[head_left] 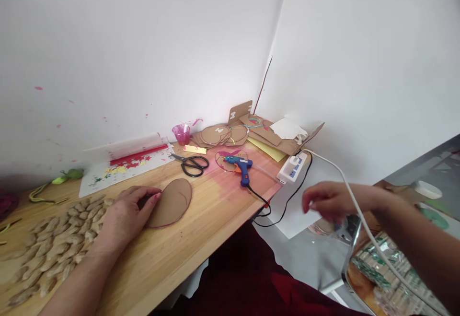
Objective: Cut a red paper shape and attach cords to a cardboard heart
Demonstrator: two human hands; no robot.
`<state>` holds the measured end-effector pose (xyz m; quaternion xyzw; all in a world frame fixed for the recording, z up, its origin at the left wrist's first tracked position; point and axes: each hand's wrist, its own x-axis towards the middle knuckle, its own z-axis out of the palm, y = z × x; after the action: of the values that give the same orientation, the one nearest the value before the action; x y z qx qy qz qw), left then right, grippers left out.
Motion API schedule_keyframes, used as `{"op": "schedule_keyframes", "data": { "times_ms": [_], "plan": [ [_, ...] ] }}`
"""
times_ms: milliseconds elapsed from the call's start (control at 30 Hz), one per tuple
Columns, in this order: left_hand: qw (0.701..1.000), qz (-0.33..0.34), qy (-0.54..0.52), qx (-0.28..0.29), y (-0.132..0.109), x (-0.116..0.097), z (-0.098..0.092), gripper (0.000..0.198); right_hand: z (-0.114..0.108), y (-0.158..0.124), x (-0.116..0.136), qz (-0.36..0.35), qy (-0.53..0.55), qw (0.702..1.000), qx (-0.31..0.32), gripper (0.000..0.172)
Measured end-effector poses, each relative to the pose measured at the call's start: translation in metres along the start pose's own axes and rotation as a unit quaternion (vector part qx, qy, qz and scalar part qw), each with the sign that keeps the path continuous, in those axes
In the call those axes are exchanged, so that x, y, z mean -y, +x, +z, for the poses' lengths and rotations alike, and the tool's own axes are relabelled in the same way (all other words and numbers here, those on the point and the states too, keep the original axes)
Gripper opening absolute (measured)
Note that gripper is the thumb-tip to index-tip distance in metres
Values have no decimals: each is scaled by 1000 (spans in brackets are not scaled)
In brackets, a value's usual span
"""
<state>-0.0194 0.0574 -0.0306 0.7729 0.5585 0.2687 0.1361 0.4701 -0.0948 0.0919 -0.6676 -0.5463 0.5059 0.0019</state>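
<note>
My left hand (132,210) grips the left edge of an oval cardboard piece (171,204) with a purple outline, which lies on the wooden table. Its thumb rests on top of the cardboard. Off the table's right end, my right hand (325,202) hangs in the air, slightly blurred, its fingers curled in and nothing visible in them. A blue glue gun (241,165) lies between my hands, partly over a purple-marked oval (223,162). Black-handled scissors (194,165) lie just beyond the cardboard piece.
Peanuts (68,239) spread at the left. Star cutouts (132,163) lie on white paper. A pink cup (182,134) and stacked cardboard ovals (214,135) stand at the back. A white cable (350,186) runs from the power strip (293,168) across my right forearm; a tray (347,270) sits lower right.
</note>
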Motion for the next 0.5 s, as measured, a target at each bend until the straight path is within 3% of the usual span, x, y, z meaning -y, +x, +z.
{"op": "schedule_keyframes", "data": {
  "times_ms": [67,133,200,267,367,500],
  "plan": [
    [1000,5,3,-1,0,0,0,36,30,12,16,-92,9,995,40,39],
    [1000,8,5,-3,-1,0,0,36,45,30,40,-189,-22,979,-74,40],
    [1000,8,7,-5,-1,-1,0,36,45,56,65,-219,-77,943,-238,34],
    [1000,7,5,-4,-1,-1,0,36,37,87,86,-183,-119,914,-341,32],
    [1000,12,3,0,-1,1,1,38,21,135,106,-84,-143,926,-340,28],
    [1000,26,3,-8,-1,4,2,37,4,181,116,-30,-140,932,-334,25]
  ]
}}
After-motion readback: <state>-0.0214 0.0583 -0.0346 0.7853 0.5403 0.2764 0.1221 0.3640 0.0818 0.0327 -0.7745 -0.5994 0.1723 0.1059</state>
